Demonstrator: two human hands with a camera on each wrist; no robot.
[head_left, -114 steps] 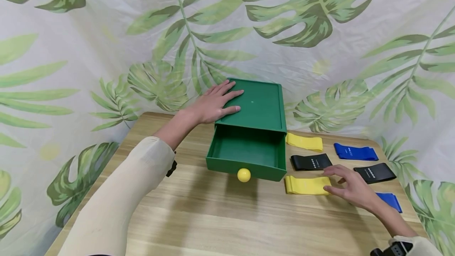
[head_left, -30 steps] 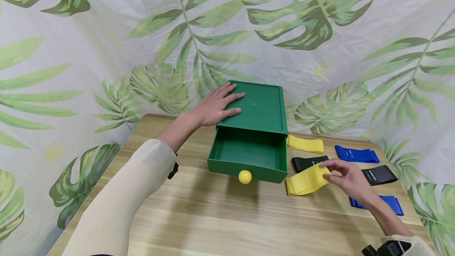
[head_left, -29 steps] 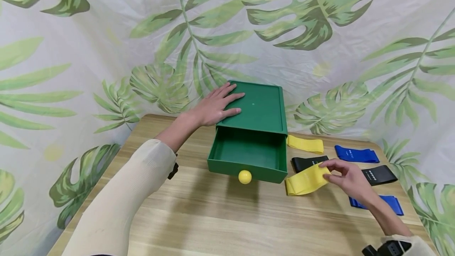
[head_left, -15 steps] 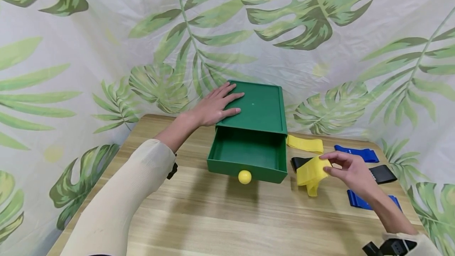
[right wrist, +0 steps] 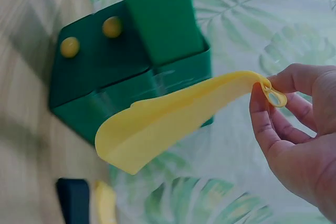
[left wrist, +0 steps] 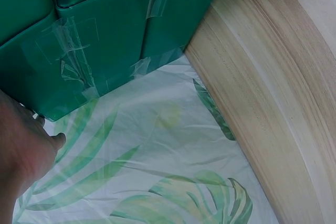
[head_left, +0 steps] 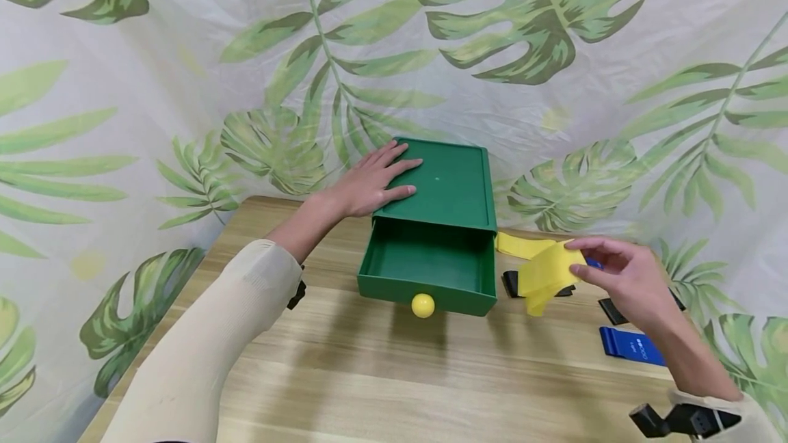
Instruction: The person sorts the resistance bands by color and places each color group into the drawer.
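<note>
My left hand (head_left: 363,186) rests spread, fingers straight, on the top left of a green drawer cabinet (head_left: 452,186). In the left wrist view it lies beside the taped green wall (left wrist: 110,30). The cabinet's top drawer (head_left: 388,285), which has a yellow ball knob (head_left: 423,305), is pulled out and bare inside. Right of it, my right hand (head_left: 640,286) pinches one end of a yellow resistance band loop (head_left: 544,273) between thumb and fingers. The band (right wrist: 173,119) hangs in the air, its free end drooping toward the cabinet.
Another yellow band (head_left: 517,246) lies beside the cabinet, a black band (head_left: 510,284) in front of it. Farther right are a black band (head_left: 612,311) and a blue band (head_left: 631,345); another blue band (head_left: 594,263) is mostly hidden behind my right hand. Patterned cloth (head_left: 394,53) hangs behind the table.
My right hand has gripped the front yellow band, lifted it off the table and moved it up and away from me. The left hand and drawer have stayed put.
</note>
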